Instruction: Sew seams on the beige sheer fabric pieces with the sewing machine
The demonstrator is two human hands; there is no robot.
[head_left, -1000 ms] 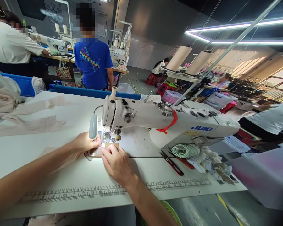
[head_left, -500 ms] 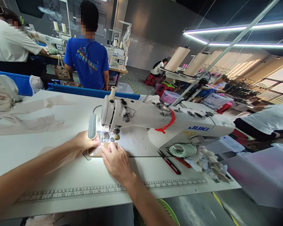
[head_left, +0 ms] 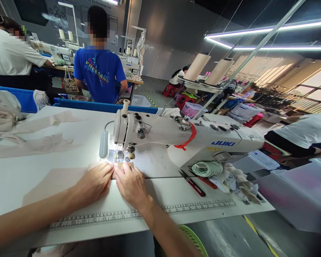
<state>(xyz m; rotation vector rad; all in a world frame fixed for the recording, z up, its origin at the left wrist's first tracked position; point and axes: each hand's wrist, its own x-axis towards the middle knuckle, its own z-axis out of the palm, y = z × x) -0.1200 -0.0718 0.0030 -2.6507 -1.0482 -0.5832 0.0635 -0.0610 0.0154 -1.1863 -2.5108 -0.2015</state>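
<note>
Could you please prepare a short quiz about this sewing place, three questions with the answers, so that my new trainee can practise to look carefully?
1. True or false: the left hand and the right hand are close together in front of the sewing machine.

2. Multiple choice: which of these lies alongside the left forearm?
A) the green coil
B) the pale fabric
C) the red snips

3. Fill in the blank: the blue letters on the side of the machine spell ____.

Key:
1. True.
2. B.
3. JUKI.
</note>
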